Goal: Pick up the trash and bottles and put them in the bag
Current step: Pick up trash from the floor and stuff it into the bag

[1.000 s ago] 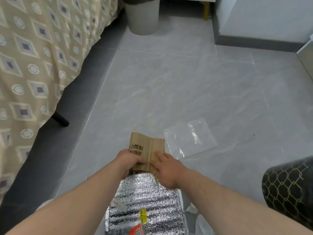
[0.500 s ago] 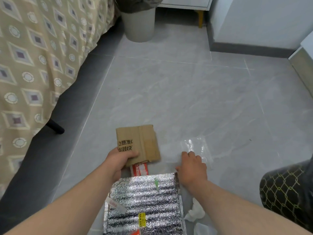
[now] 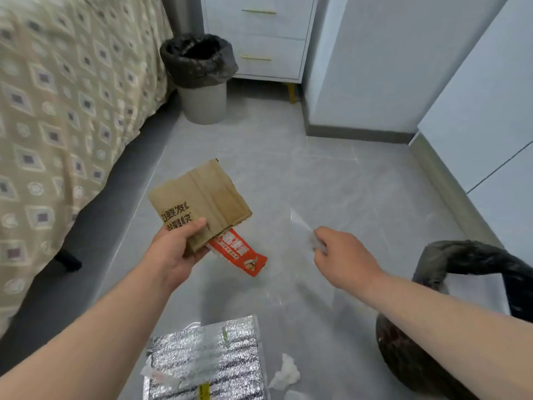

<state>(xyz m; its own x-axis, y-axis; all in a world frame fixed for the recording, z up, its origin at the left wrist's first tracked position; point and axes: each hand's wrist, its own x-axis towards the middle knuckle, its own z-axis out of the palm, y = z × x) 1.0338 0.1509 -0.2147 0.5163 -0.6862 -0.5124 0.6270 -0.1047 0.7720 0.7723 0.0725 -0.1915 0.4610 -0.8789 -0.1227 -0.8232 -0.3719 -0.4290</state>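
**Trash pickup, head view.** The bed (image 3: 57, 111) is bordering the floor (image 3: 360, 174) on the left, and a lined bin (image 3: 202, 90) is standing at the far end. The black bag (image 3: 409, 368) is sitting at the right edge, partly behind the right forearm, with its mouth seemingly gaping upward. A foil pouch (image 3: 207, 359) is lying on the floor nearest the viewer, and a tissue (image 3: 285, 373) is lying just beside its right edge.

The left hand (image 3: 176, 249) is gripping the cardboard (image 3: 199, 197), thumb on top, with a red wrapper (image 3: 242, 252) hanging out beneath it. The right hand (image 3: 343, 255) is pinching the clear sheet (image 3: 298, 220), fingers curled.

Half a second ago that hand was pressing the sheet flat against the floor, and the cardboard was hovering low over the pouch. Now all three pieces are being held in the air, well clear of the floor. Both hands are therefore carrying loads, and the transfer to the bag is probably coming next. The pouch and tissue are not yet collected.
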